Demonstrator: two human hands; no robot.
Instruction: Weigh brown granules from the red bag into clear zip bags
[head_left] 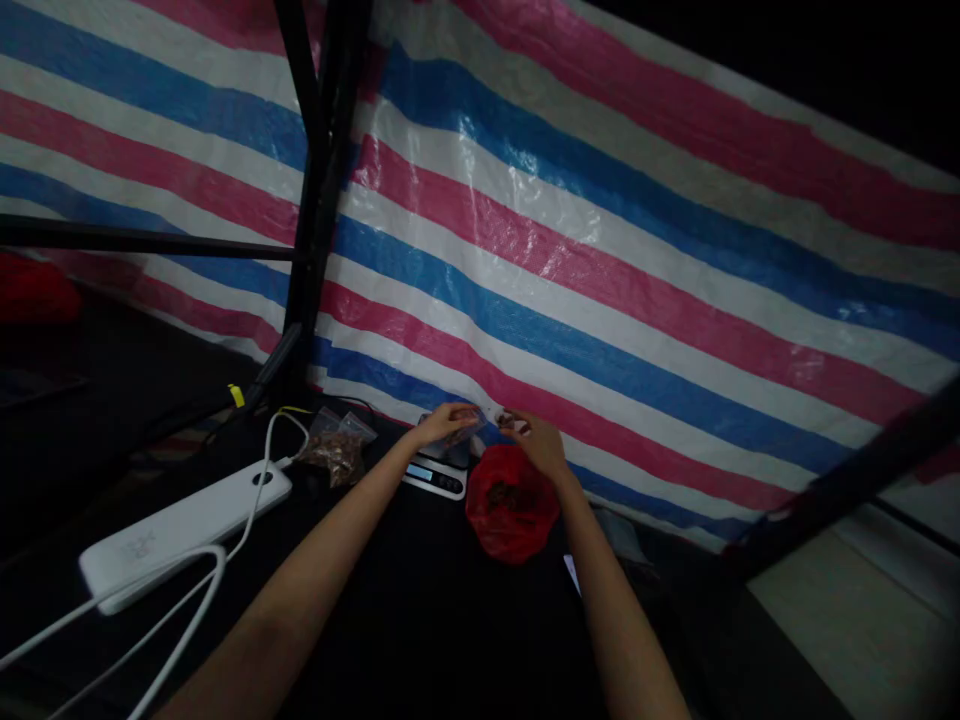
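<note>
My left hand [444,424] is closed on a small see-through plastic bag [471,424] with something brown in it, above a white digital scale [454,486] with a lit display. My right hand [541,444] is closed at the fingertips around small brown pieces [508,421], just right of that bag. Below it stands a red plastic bag [487,535], its mouth spread wide and dark brown pieces inside. What exactly the pieces are is too dim to tell. Several small see-through bags of brown pieces [334,457] lie left of the scale.
A white power strip [180,530] with looping white cables [217,570] lies on the black table at the left. To the right are a pale thin object [573,574] and a greyish plastic bag [622,537]. Behind rise a striped tarp [600,300] and a dark frame post [307,220].
</note>
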